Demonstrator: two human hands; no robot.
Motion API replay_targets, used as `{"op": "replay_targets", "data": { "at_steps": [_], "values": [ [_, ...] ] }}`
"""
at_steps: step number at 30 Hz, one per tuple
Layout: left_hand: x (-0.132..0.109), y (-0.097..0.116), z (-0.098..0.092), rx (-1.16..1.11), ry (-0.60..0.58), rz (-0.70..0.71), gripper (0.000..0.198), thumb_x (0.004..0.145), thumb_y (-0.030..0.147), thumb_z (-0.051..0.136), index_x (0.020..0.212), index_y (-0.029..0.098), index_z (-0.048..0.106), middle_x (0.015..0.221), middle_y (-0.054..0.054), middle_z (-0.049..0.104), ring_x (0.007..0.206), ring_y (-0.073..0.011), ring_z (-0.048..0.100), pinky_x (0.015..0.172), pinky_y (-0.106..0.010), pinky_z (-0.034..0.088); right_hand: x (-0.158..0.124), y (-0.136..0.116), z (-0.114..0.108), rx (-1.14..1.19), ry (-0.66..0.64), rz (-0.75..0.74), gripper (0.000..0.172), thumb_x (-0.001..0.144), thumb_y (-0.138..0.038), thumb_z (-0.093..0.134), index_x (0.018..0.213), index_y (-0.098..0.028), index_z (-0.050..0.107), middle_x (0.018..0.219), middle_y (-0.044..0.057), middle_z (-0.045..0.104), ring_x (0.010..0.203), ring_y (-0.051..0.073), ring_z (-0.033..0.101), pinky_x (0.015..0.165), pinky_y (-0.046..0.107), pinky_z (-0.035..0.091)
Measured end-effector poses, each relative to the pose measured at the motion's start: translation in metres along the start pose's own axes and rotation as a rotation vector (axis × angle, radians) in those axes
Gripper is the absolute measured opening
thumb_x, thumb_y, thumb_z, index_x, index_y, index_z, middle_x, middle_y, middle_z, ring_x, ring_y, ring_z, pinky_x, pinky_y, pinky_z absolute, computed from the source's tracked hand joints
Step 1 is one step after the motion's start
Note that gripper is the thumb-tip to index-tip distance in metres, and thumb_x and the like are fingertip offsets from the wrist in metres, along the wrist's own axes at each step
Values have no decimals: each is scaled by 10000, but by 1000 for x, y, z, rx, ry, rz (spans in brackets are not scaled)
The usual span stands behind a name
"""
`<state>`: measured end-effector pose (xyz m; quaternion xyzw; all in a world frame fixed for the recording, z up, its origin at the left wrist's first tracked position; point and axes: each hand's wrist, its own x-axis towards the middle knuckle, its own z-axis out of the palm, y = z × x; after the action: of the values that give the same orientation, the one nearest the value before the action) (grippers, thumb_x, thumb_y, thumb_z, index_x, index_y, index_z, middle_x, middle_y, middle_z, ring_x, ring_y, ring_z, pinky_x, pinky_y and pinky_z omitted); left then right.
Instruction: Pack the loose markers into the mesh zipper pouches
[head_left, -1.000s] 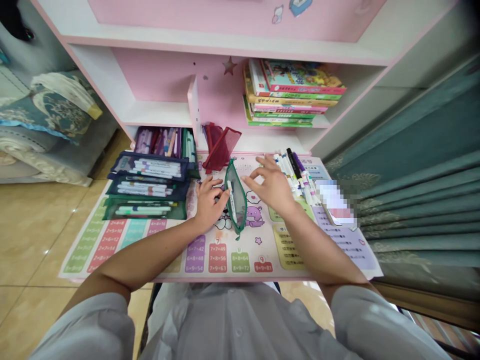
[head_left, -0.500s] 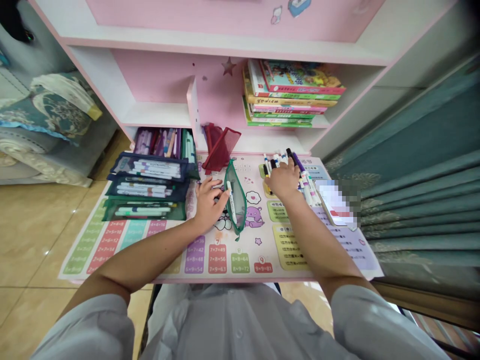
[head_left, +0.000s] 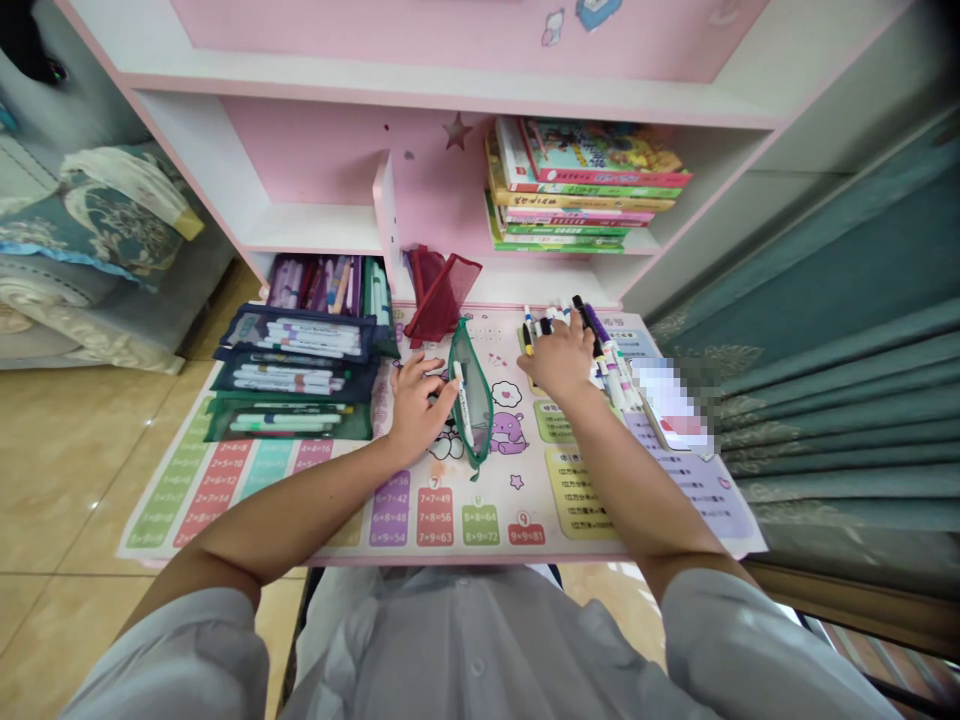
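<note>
My left hand (head_left: 418,410) lies on the desk, fingers spread, its thumb and fingertips touching the left edge of a green mesh pencil pouch (head_left: 482,410). A white marker (head_left: 463,405) lies lengthwise in this pouch. My right hand (head_left: 564,362) reaches over a loose pile of markers (head_left: 616,378), fingers apart and bent down among them. A black-capped marker (head_left: 578,303) and a purple marker (head_left: 598,322) stick out beyond its fingertips. The hand hides part of the pile.
Mesh pouches filled with markers (head_left: 289,375) are stacked on the left. Dark red mesh pouches (head_left: 441,300) lie at the back. A phone (head_left: 670,405) sits right of the markers. Books (head_left: 585,200) are piled on the shelf (head_left: 450,90). A curtain (head_left: 847,330) hangs at right.
My right hand has shifted slightly left among the markers, and a yellow-and-black marker beside it has moved a little. My left hand and the green pouch stay in place.
</note>
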<state>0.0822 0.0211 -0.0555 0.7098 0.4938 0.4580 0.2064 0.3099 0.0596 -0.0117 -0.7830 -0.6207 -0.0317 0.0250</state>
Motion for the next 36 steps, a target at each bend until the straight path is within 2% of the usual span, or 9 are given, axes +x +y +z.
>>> {"op": "replay_targets", "data": {
  "at_steps": [7,12,15,21,30,33,36],
  "values": [
    [1,2,-1,10,-17,-4,334,895,331,644,592,203,589,1130,-76,729,1308,-312,537,1119,-590,360,-28,-16,-25,273,188,-156,183,757,-282,634,719,-147,751,1422,172,573,1477,425,304,1153,624,308],
    [1,3,-2,5,-32,-6,346,904,335,632,587,203,589,1138,-79,732,1318,-321,529,1120,-602,350,-52,-32,-36,483,199,-294,129,718,-247,685,605,-185,697,1383,134,619,1454,397,375,1163,578,338],
    [1,3,-2,6,-26,0,336,901,321,633,589,203,590,1145,-79,734,1322,-321,527,1118,-599,350,-62,-44,-34,516,120,-344,142,720,-249,711,597,-180,697,1392,142,615,1473,397,347,1172,572,328],
    [1,3,-1,9,-15,-4,309,889,305,643,598,207,606,1145,-73,739,1317,-315,534,1117,-594,349,-70,-60,-26,459,-21,-328,154,778,-255,680,672,-159,739,1448,168,569,1508,397,272,1176,604,287],
    [1,0,0,18,-18,1,309,889,308,633,597,212,597,1134,-64,738,1308,-302,538,1122,-583,356,-67,-61,-20,323,-212,-341,203,824,-301,634,809,-158,777,1462,184,542,1511,412,253,1181,625,254],
    [1,0,-1,20,-27,3,307,891,312,633,602,213,599,1133,-63,736,1308,-295,538,1123,-574,364,-61,-56,-18,397,-172,-342,185,809,-333,666,779,-181,767,1439,160,568,1496,393,295,1176,604,284],
    [1,0,-1,22,-36,-1,324,893,324,639,594,210,593,1143,-67,732,1314,-302,532,1123,-578,364,-48,-45,-19,515,18,-317,194,820,-364,678,783,-189,751,1398,140,604,1454,346,381,1179,538,319]
  ]
}}
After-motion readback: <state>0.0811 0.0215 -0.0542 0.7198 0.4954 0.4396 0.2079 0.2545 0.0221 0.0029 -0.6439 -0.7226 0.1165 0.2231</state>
